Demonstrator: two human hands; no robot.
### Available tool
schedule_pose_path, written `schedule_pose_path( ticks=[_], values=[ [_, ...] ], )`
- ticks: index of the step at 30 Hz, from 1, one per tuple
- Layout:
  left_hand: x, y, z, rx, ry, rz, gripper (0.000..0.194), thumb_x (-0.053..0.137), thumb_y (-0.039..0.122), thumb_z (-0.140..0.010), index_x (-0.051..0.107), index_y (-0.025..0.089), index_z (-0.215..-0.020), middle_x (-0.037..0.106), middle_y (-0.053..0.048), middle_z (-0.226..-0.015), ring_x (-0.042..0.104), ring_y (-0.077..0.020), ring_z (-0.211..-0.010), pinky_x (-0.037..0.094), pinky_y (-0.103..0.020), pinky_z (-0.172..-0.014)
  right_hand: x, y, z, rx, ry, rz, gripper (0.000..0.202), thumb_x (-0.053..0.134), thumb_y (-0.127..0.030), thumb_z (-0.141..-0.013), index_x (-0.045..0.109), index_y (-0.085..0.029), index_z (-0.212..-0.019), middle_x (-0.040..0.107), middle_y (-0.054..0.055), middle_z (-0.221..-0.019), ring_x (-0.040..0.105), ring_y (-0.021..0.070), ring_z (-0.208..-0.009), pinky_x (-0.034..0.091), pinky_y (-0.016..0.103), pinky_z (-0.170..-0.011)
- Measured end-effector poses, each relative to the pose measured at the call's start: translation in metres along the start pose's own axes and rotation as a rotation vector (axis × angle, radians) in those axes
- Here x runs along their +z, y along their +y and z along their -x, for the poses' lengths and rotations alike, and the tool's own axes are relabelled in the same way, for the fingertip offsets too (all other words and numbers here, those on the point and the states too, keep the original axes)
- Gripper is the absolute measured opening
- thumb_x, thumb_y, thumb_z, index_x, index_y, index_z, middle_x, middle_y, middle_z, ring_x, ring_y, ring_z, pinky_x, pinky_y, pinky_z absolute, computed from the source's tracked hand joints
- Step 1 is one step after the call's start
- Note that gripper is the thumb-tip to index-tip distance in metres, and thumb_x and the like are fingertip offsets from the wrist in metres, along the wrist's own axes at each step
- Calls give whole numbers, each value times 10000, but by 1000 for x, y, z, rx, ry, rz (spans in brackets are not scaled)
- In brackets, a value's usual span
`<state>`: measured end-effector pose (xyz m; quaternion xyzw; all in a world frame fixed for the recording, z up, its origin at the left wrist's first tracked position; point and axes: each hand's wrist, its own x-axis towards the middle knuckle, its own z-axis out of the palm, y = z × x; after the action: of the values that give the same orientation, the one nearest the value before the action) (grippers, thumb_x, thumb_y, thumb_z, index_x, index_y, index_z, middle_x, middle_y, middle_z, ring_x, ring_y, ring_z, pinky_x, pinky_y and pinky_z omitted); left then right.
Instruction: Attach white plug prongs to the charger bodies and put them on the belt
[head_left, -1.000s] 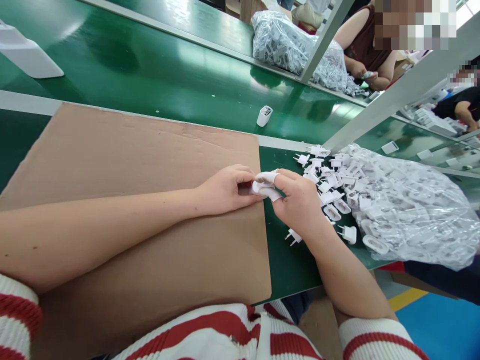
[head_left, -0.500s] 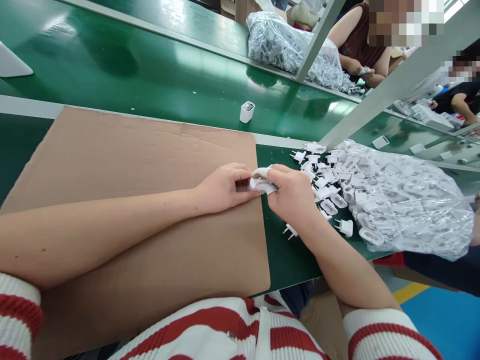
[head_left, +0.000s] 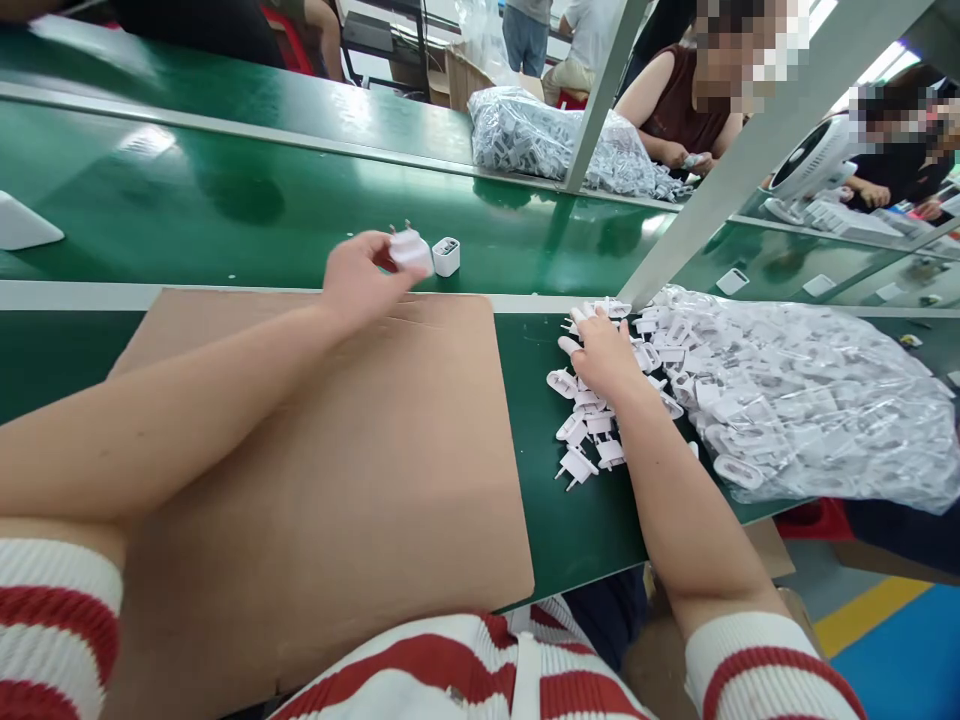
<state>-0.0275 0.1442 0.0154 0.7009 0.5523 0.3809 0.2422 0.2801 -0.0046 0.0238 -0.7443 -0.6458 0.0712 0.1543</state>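
Note:
My left hand [head_left: 367, 280] grips a white plug charger [head_left: 409, 252] with its two pins pointing up, just over the green belt. Right beside it, a white charger body [head_left: 446, 257] stands upright on the belt, ports facing up. My right hand [head_left: 604, 355], with white covers on its fingertips, reaches into a heap of loose white plug pieces [head_left: 577, 465]. Its thumb and fingers are spread apart among the pieces, and nothing held shows between them.
A sheet of brown cardboard [head_left: 360, 480] lies in front of me. On the right bulges a clear plastic bag [head_left: 817, 400] of plug pieces. A grey metal post [head_left: 720, 170] rises behind the heap. Across the belt, a person [head_left: 675, 110] handles small parts beside another bag [head_left: 532, 130].
My hands have separated. The left has moved forward and left to the belt with the charger; the right has let go and moved to the heap. The view has shifted slightly.

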Motion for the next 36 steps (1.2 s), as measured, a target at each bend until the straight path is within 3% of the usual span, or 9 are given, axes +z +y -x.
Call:
schedule_pose_path(
  ticks=[3,6,11,15,19,22,24,28,36],
  values=[
    [-1,-25,-42,-127,56,-145,440,828,377,-858,725,141,-1215,754,25,-1099,563,-139,-941,475,-320,-976,2,8,-3,5,-28,117,466,594,-57,-869,718,-132,-1312,700,197,-1351,600,374,-1367,244,655,-1289],
    [-1,-29,-51,-192,59,-224,494,848,377,-847,687,121,-1238,721,14,-1157,523,-181,-1073,381,-422,-1130,1,12,-3,-30,25,36,418,579,-19,-787,781,-154,-1127,743,152,-1156,683,339,-1152,485,540,-1130],
    [4,-11,-28,136,231,-360,898,793,568,-901,394,121,-1570,330,-67,-1665,247,-282,-1464,183,-476,-1247,-1,5,-3,18,235,-564,325,616,-205,-912,738,-207,-1214,726,129,-1273,707,291,-1169,562,476,-1081],
    [15,-9,-34,165,30,-448,715,671,675,-947,634,78,-1338,618,-93,-1368,331,-303,-1341,252,-499,-1169,-9,-7,2,255,10,-1233,176,652,-275,-957,698,-211,-1115,765,99,-1187,778,228,-1098,615,433,-1058],
    [22,-1,-31,190,1,-376,533,624,618,-967,758,128,-1127,704,-44,-1044,454,-274,-1236,281,-483,-1133,-20,-12,10,281,-167,-1473,119,688,-307,-966,709,-199,-1011,793,90,-1081,782,232,-1143,609,410,-1104],
    [22,22,11,288,-63,-236,458,690,586,-917,796,171,-1078,766,-35,-1022,547,-279,-1164,329,-460,-1081,-24,-13,13,220,-223,-1478,172,807,-314,-871,751,-206,-992,797,68,-1093,765,232,-1180,598,381,-1124],
    [20,40,51,366,-200,-137,378,719,553,-914,808,211,-1050,797,-34,-1053,607,-283,-1108,348,-462,-1049,-24,-16,16,189,-217,-1400,277,901,-299,-759,776,-217,-991,797,48,-1089,764,228,-1144,599,389,-1114],
    [19,55,112,475,-405,-38,311,678,538,-971,791,256,-1040,809,-13,-1050,660,-271,-1049,339,-470,-1032,-18,-30,24,106,-52,-1125,406,980,-338,-625,794,-225,-968,802,42,-1040,753,223,-991,625,433,-1015],
    [30,31,112,456,-527,121,364,739,537,-907,771,194,-1023,756,-64,-1055,624,-255,-1013,439,-410,-993,-4,-55,46,-304,98,-680,175,784,-279,-879,793,-249,-1051,810,25,-1038,750,194,-959,613,361,-907]
  ],
)
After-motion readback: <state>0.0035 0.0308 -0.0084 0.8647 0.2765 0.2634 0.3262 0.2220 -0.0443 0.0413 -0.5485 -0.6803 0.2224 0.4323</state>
